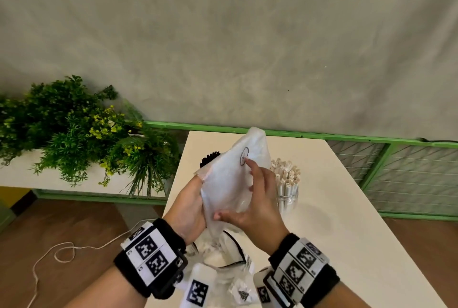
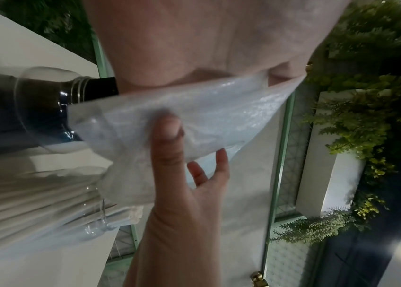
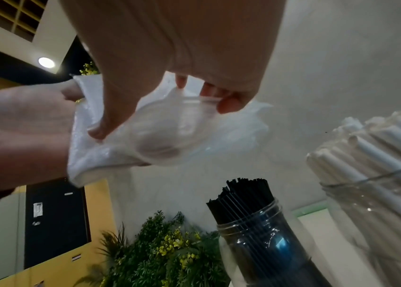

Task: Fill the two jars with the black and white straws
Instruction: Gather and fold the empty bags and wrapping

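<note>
The black straws (image 3: pixel 243 196) stand packed in one jar (image 3: pixel 256 242). The white straws (image 1: pixel 287 173) stand packed in the other jar (image 1: pixel 287 200), just beside it on the table (image 1: pixel 347 208). Both jars look full, so the filling seems done.

What is left looks like tidying up. Both hands hold a floppy plastic bag (image 1: pixel 230 178) up in the air, in front of the jars. It looks empty, but it is too cloudy to be sure. The left hand (image 1: pixel 188 206) has its thumb and fingers curled around one edge of the bag. The right hand (image 1: pixel 255 206) pinches the other side with thumb and fingertips.

More plastic wrapping (image 1: pixel 223 258) lies on the table, below the hands. A green plant (image 1: pixel 74 129) sits off to the left.
</note>
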The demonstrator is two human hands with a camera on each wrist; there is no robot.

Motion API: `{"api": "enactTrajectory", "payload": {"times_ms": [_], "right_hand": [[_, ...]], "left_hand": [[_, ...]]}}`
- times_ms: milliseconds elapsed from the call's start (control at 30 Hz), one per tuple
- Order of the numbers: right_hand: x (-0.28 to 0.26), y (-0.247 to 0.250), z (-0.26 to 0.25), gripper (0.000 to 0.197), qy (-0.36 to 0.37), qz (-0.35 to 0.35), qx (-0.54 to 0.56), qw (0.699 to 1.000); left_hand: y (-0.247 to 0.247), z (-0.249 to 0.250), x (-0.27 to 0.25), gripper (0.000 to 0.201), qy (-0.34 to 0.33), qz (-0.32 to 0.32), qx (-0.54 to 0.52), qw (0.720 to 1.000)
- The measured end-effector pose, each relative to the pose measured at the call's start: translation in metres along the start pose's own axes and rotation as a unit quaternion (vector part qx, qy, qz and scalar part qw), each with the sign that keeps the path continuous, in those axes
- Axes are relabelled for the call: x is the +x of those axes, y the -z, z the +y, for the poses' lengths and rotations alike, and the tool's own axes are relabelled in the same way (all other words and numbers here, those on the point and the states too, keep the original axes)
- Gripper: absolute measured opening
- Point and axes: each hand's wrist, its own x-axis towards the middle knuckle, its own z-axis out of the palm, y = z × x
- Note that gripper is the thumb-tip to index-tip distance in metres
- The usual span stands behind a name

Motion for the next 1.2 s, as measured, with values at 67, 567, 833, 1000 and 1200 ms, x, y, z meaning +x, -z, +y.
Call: {"api": "enactTrajectory", "payload": {"times_ms": [67,567,833,1000,1200], "right_hand": [[-0.004,-0.005,-0.004,0.125,0.006,0.013,-0.001,1.000],[0.018,0.025,-0.008,0.067,-0.078,-0.081,-0.102,0.988],[0.018,0.048,-0.001,0.045,-0.011,-0.140,0.080,0.987],[0.010,0.069,0.005,0.034,0.028,-0.208,0.132,0.969],[0.012,0.064,-0.002,0.042,0.094,-0.242,0.063,0.964]], "left_hand": [[-0.005,0.001,-0.001,0.048,0.001,-0.002,-0.026,1.000],[0.015,0.026,0.007,0.056,-0.213,0.048,0.329,0.919],[0.046,0.026,0.015,0.026,-0.132,0.048,0.484,0.864],[0.062,0.032,0.012,0.017,-0.118,0.097,0.442,0.884],[0.070,0.035,0.019,0.014,-0.093,0.102,0.430,0.892]]}}
